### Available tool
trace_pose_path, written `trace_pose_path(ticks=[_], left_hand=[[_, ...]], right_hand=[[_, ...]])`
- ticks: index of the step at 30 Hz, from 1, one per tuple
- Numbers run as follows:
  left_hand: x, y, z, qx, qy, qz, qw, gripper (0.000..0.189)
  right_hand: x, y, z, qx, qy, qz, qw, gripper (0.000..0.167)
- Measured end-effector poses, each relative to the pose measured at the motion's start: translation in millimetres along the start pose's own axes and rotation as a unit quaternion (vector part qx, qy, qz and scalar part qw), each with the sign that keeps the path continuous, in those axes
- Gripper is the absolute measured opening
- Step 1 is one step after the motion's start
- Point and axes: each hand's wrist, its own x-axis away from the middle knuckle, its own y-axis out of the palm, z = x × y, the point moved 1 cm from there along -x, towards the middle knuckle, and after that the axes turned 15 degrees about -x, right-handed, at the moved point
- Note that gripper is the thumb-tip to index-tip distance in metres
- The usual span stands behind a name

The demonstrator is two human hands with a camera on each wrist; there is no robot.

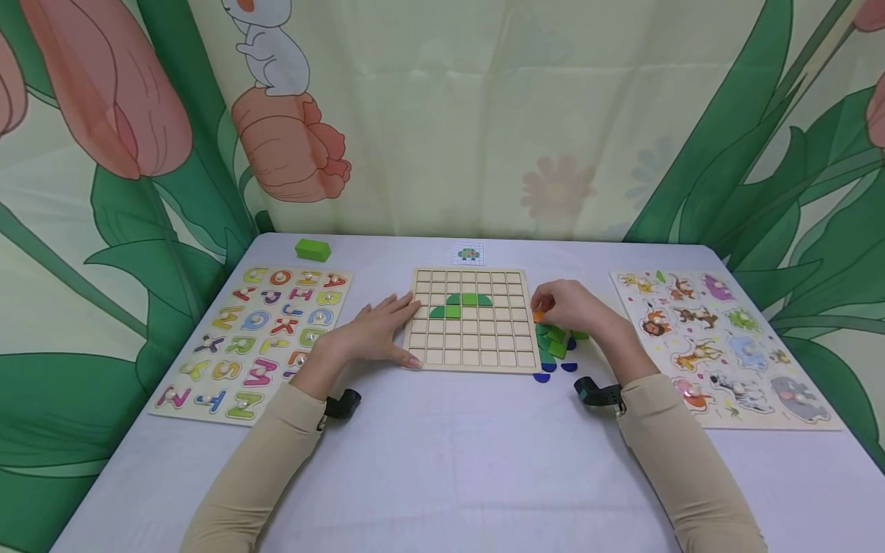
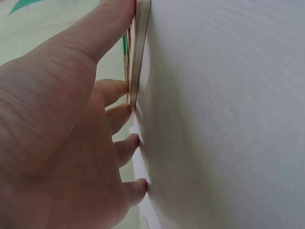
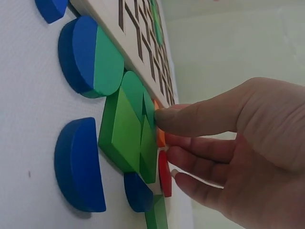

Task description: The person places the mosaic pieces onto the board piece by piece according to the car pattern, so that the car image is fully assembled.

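My left hand [image 1: 372,332] rests with spread fingers along the left edge of a wooden grid board [image 1: 477,359]. In the left wrist view its thumb and some fingertips touch the board's side. On the grid lie light green squares [image 1: 469,299] and darker green rounded pieces [image 1: 438,312]. Beyond the board's right edge, my right hand [image 1: 570,306] pinches an orange block [image 3: 161,138] between thumb and fingers, partly hidden by the thumb. Beneath and beside it are piled light green blocks [image 3: 120,131], green rounded blocks [image 3: 108,67], blue half-round blocks [image 3: 81,164] and a red block [image 3: 165,174].
A small picture card [image 1: 469,254] lies behind the board. At the back left sits a green box-shaped block [image 1: 313,250]. A letter puzzle board [image 1: 231,365] lies on the left, an animal puzzle board [image 1: 726,369] on the right, all on a white-covered table [image 1: 456,461].
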Motion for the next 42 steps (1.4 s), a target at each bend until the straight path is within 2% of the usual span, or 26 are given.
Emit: trace_pose_path(ticks=[13, 16, 20, 31, 42], left_hand=[[-0.4, -0.6, 1.1, 0.001, -0.002, -0.003, 1.0000, 0.117], [-0.4, -0.2, 0.2, 0.003, -0.002, -0.004, 1.0000, 0.117], [-0.6, 0.9, -0.4, 0.004, 0.000, -0.002, 1.0000, 0.117], [-0.4, -0.3, 0.1, 0.001, 0.004, 0.002, 1.0000, 0.117], [-1.6, 1.4, -1.6, 0.002, 0.006, 0.003, 1.0000, 0.117]], right_hand=[[-2.1, -2, 2, -0.040, 0.010, -0.019, 0.9990, 0.019], [-3.6, -2, 3, -0.030, 0.007, -0.019, 0.9994, 0.019], [-5.5, -2, 6, -0.011, -0.003, -0.003, 0.9999, 0.020], [-5.0, 1, -2, -0.021, -0.043, 0.060, 0.9970, 0.021], [-8.7, 15, -15, -0.058, -0.063, 0.071, 0.9938, 0.015]])
